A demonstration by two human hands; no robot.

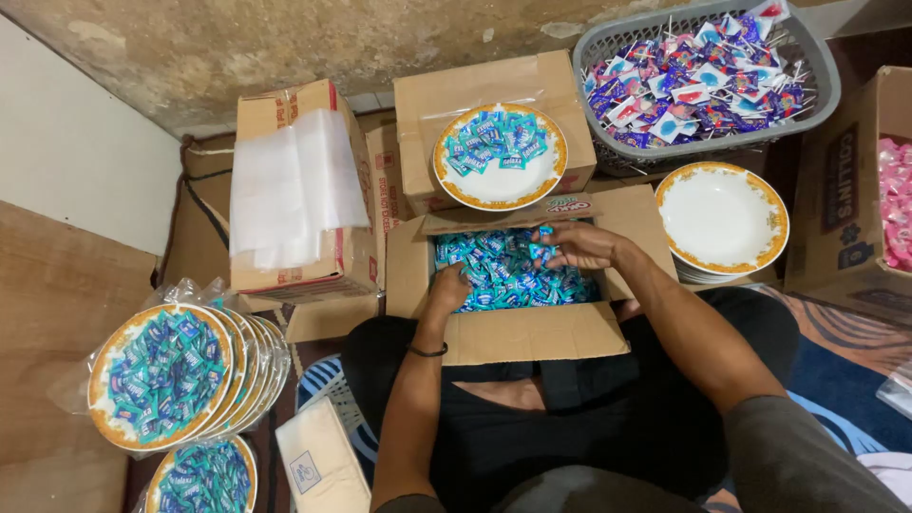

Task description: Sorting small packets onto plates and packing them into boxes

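An open cardboard box (532,334) rests on my lap, full of small blue-wrapped candies (503,275). My left hand (448,288) is sunk into the candies at the box's left side, fingers curled among them. My right hand (578,244) hovers over the box's far right corner and pinches a few blue candies in its fingertips. Just beyond the box, a white plate with a gold rim (501,157) sits on a closed carton and holds a small heap of the same candies.
A grey basket of lollipops (703,81) stands at the back right, with a stack of bare gold-rimmed plates (722,218) below it. Bagged plates of candies (166,375) lie at the left. Clear plastic bags (294,185) lie on a carton; pink sweets (895,204) fill a box at right.
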